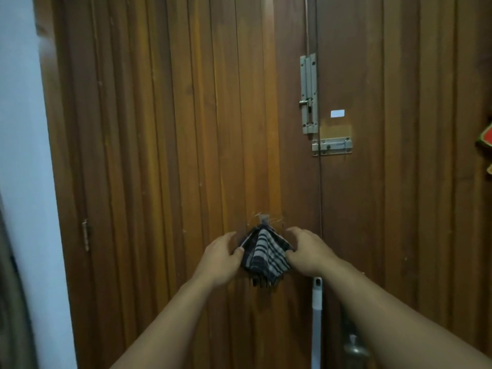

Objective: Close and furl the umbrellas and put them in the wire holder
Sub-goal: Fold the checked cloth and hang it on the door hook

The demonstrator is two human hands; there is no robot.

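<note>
A dark, grey-striped umbrella [265, 255] is held up in front of a wooden door, its canopy collapsed and pointing away from me, its tip near the door. My left hand [222, 258] grips the folded fabric on its left side. My right hand [308, 253] grips the fabric on the right side. The umbrella's handle and shaft are hidden behind the canopy and my hands. No wire holder is in view.
A brown double wooden door [186, 129] fills the view, with a vertical bolt [308, 94] and a horizontal latch [332, 147]. A white pole [316, 323] leans by the door at lower right. A pale wall [24, 155] stands on the left.
</note>
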